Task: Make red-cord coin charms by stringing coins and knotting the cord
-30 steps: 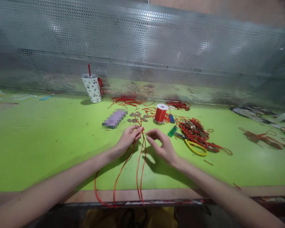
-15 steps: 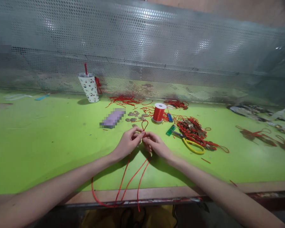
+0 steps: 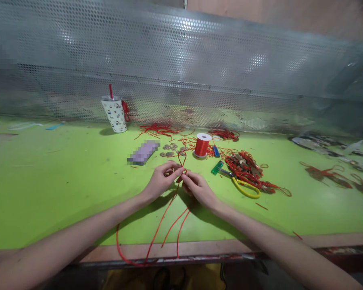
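Observation:
A red cord point(image 3: 163, 220) is pinched between the fingertips of both hands, with a small upright loop standing above them. My left hand point(image 3: 161, 179) is closed on the cord near the loop's base. From the other side my right hand point(image 3: 199, 188) grips the cord too, its lower fingers partly hidden. Long cord strands hang from the hands over the table's front edge. Just beyond the fingers lie several old-looking coins point(image 3: 168, 154). A spool of red thread point(image 3: 202, 146) stands behind the right hand.
Yellow-handled scissors point(image 3: 245, 188), a green lighter point(image 3: 217, 167) and a blue lighter point(image 3: 215, 151) lie to the right, beside a pile of red-corded coins point(image 3: 245, 167). A patterned tumbler point(image 3: 115, 114) stands back left, near a blurred purple object point(image 3: 143, 153). Red cord scraps point(image 3: 160, 129) lie behind.
The fingers have shifted slightly on the cord below the loop. One hanging strand has swung right, now running up to the fingertips. The whole view has moved a little.

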Tool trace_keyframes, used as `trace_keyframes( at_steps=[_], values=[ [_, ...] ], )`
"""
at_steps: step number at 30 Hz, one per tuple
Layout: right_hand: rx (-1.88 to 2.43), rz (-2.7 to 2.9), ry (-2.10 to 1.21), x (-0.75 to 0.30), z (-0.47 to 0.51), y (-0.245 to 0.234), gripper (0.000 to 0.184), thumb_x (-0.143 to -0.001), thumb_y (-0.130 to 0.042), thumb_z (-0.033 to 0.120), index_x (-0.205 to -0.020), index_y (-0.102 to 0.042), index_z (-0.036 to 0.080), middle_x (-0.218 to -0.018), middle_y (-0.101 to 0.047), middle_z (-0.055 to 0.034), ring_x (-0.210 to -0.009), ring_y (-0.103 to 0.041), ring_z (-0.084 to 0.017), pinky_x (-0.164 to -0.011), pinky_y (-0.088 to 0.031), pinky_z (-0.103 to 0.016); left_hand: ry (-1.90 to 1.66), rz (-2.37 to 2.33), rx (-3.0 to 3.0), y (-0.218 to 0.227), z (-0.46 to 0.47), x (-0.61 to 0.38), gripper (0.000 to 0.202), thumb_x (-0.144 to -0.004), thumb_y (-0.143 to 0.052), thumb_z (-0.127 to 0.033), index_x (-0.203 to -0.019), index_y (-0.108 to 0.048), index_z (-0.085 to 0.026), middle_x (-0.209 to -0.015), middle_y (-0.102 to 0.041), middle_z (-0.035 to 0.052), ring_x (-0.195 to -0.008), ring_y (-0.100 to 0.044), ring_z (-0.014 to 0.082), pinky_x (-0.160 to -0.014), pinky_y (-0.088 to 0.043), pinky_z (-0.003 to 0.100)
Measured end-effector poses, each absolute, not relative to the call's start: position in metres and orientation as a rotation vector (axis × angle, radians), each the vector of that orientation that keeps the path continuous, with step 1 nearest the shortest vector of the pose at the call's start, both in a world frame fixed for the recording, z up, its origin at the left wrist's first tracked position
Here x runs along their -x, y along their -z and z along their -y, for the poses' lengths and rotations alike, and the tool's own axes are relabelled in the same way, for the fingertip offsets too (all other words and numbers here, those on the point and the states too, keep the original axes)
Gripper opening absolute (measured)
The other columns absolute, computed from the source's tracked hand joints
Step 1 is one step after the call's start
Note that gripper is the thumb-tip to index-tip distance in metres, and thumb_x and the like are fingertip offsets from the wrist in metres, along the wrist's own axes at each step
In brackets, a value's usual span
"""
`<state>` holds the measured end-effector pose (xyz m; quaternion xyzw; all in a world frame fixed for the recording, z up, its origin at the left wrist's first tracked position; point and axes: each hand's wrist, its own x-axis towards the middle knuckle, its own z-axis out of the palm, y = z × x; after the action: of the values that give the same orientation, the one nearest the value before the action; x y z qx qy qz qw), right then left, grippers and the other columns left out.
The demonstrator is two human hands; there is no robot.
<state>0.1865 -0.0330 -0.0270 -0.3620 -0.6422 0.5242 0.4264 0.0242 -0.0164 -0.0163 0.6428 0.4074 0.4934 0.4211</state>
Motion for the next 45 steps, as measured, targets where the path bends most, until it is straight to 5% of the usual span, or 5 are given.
trace_keyframes(
  at_steps=[13, 21, 29, 35, 45],
  values=[
    [0.945, 1.147, -1.48, -0.198, 0.008, 0.029, 0.052, -0.075, -0.071, 0.068, -0.083, -0.062, 0.017, -0.058, -0.065, 0.0009, -0.034, -0.027, -0.003, -0.035, -0.02, -0.02, -1.204, -1.138, -1.904, 0.002, 0.027, -0.016, 0.028, -0.094, -0.061, -0.045, -0.102, -0.063, -0.019, -0.076, -0.071, 0.0034, -0.063, -0.064, 0.0164, -0.056, -0.046, 0.025],
    [0.913, 0.982, -1.551, -0.199, 0.004, 0.03, 0.043, -0.075, -0.078, 0.056, -0.082, -0.06, 0.017, -0.067, -0.071, -0.0017, -0.036, -0.031, -0.003, -0.035, -0.025, -0.018, -0.634, -0.457, -2.729, 0.004, 0.072, -0.027, 0.021, -0.097, -0.054, -0.03, -0.097, -0.074, -0.022, -0.071, -0.072, 0.0076, -0.062, -0.064, 0.0195, -0.058, -0.046, 0.029],
    [0.8, 1.184, -1.503, -0.192, 0.021, 0.024, 0.04, -0.086, -0.07, 0.058, -0.081, -0.062, 0.019, -0.061, -0.061, 0.0032, -0.04, -0.045, -0.006, -0.039, -0.035, -0.019, -1.283, -1.097, -1.741, 0.013, 0.036, -0.031, 0.028, -0.093, -0.062, -0.045, -0.109, -0.062, -0.022, -0.108, -0.069, 0.0088, -0.101, -0.067, 0.0222, -0.088, -0.054, 0.034],
    [0.809, 1.324, -1.448, -0.189, 0.031, 0.017, 0.045, -0.085, -0.067, 0.064, -0.079, -0.06, 0.019, -0.061, -0.064, 0.0015, -0.041, -0.051, -0.008, -0.043, -0.042, -0.021, -1.004, -0.896, -1.37, 0.018, 0.023, -0.032, 0.042, -0.091, -0.059, -0.062, -0.1, -0.062, -0.021, -0.068, -0.063, -0.0019, -0.053, -0.055, 0.0108, -0.053, -0.043, 0.021],
    [0.833, 1.529, -1.367, -0.187, 0.035, 0.028, 0.041, -0.092, -0.059, 0.061, -0.09, -0.064, 0.021, -0.068, -0.065, 0.0, -0.049, -0.057, -0.011, -0.049, -0.048, -0.024, -1.209, -0.976, -1.411, 0.009, 0.026, -0.029, 0.032, -0.078, -0.079, -0.048, -0.085, -0.074, -0.018, -0.074, -0.069, 0.0026, -0.065, -0.062, 0.0146, -0.064, -0.051, 0.026]
  ],
)
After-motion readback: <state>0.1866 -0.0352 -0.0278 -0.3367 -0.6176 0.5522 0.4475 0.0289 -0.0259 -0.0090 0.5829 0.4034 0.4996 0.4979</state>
